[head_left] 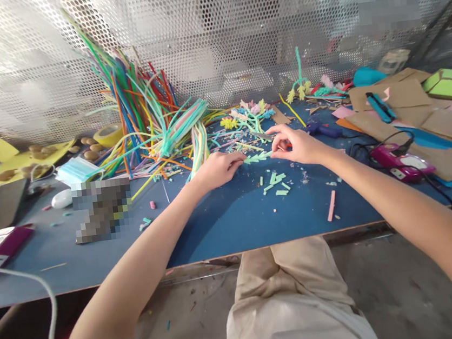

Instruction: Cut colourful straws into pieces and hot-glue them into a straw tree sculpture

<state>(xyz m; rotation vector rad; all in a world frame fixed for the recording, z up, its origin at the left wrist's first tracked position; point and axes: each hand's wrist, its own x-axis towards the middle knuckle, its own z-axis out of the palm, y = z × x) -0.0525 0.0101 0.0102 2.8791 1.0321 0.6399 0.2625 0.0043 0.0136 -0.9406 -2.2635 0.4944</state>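
A light green leafy strip (258,157) of fuzzy stem is stretched between my two hands above the blue table. My left hand (222,168) pinches its left end with fingers pressed together. At its right end my right hand (288,145) closes on the strip; a pair of scissors (262,135) with red on the handle seems to be in that hand too, partly hidden by the fingers. Short cut green pieces (275,181) lie on the table just below the strip. A pink piece (331,205) rests nearer the front edge.
Behind my left hand stands a tall bundle of colored fuzzy stems (133,109). Finished-looking fuzzy flowers (250,113) lie at the back. Cardboard (445,128), a purple power strip (402,163) and cables are right. A mask (76,171) and white mouse (62,198) are left.
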